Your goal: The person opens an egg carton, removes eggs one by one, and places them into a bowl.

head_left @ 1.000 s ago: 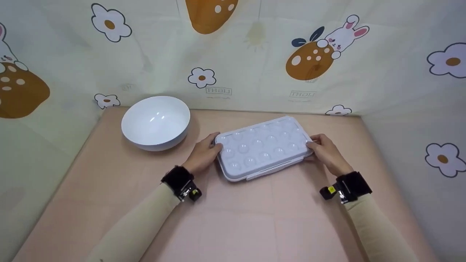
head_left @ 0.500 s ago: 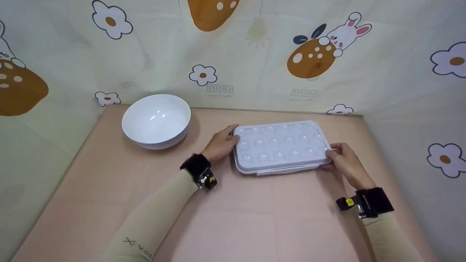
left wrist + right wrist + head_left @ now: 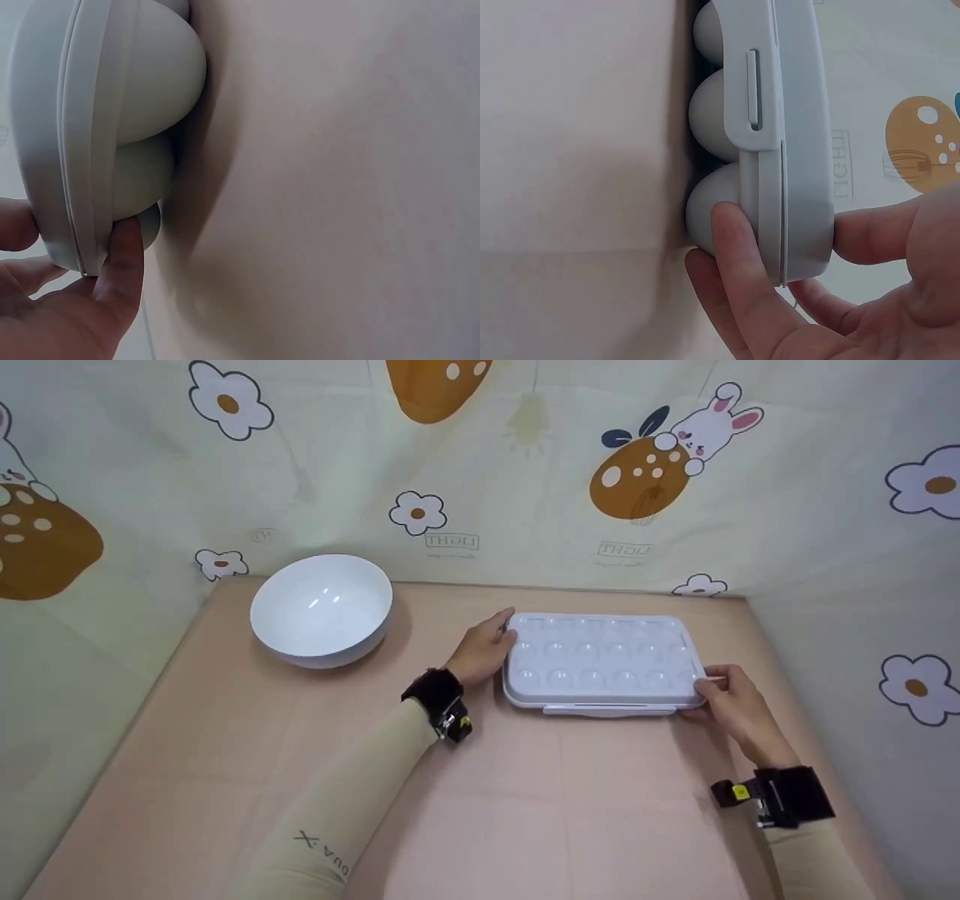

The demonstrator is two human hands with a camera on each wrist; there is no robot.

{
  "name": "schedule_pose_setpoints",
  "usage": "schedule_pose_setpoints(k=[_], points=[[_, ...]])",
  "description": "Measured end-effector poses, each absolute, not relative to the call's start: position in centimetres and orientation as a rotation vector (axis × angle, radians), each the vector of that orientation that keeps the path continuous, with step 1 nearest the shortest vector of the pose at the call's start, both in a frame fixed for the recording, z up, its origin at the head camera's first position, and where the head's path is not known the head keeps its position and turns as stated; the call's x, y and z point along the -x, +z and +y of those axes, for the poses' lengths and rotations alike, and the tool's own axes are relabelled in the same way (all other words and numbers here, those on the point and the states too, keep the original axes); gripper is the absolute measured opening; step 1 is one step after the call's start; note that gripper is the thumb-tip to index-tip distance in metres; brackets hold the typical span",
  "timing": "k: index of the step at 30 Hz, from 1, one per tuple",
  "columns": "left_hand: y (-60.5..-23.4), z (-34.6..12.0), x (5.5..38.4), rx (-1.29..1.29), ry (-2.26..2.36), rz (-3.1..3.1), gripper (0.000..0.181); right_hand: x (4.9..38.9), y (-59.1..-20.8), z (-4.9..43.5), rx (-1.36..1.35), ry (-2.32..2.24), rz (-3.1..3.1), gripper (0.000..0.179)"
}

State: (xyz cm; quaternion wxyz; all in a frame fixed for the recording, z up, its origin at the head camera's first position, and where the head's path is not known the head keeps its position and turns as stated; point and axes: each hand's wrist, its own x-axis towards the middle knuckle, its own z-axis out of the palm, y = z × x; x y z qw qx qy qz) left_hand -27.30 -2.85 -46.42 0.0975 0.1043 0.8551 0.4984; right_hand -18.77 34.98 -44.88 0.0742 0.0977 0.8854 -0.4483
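Note:
Both hands grip a closed white plastic egg box (image 3: 607, 666), one at each short end. Rows of domes cover its lid, and a clip latch (image 3: 752, 94) runs along the side nearest me. Rounded cups (image 3: 161, 71) bulge from its underside, right at the tabletop; whether they bear on it I cannot tell. My left hand (image 3: 484, 649) has its thumb on the lid and fingers under the rim. At the other end my right hand (image 3: 742, 712) pinches the near corner, thumb above, fingers against a cup below. The box's inside is hidden.
A white bowl (image 3: 322, 611) stands at the back left of the table, with nothing seen in it. Pinkish cloth covers the tabletop (image 3: 480, 810). A patterned curtain (image 3: 517, 487) hangs close behind the table's back edge and along both sides.
The egg box has moved to the right, away from the bowl, with both hands on it. It has turned from slanted to nearly parallel with the back edge.

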Motion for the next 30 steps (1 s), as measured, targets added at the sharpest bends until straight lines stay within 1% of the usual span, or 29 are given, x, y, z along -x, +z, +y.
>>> schedule_pose_setpoints(k=[6,12,20,24,30], points=[[-46.5,-2.5,27.7,-0.306,1.455,2.536,0.057,18.5,-44.7,35.3,-0.283,-1.281,2.687,0.061],[-46.4,-2.4,27.9,-0.363,1.424,2.521,0.058,18.5,-44.6,35.6,-0.299,-1.233,2.708,0.061],[-46.0,-3.2,27.4,-0.416,1.374,2.563,0.058,18.5,-44.4,35.4,-0.219,-1.101,2.836,0.059],[-45.7,-4.1,26.8,-0.455,1.320,2.604,0.057,18.2,-44.1,34.8,-0.109,-1.068,2.991,0.053],[-44.5,-6.8,25.5,-0.412,1.320,2.681,0.057,17.5,-43.6,33.0,0.199,-1.110,3.219,0.045]])
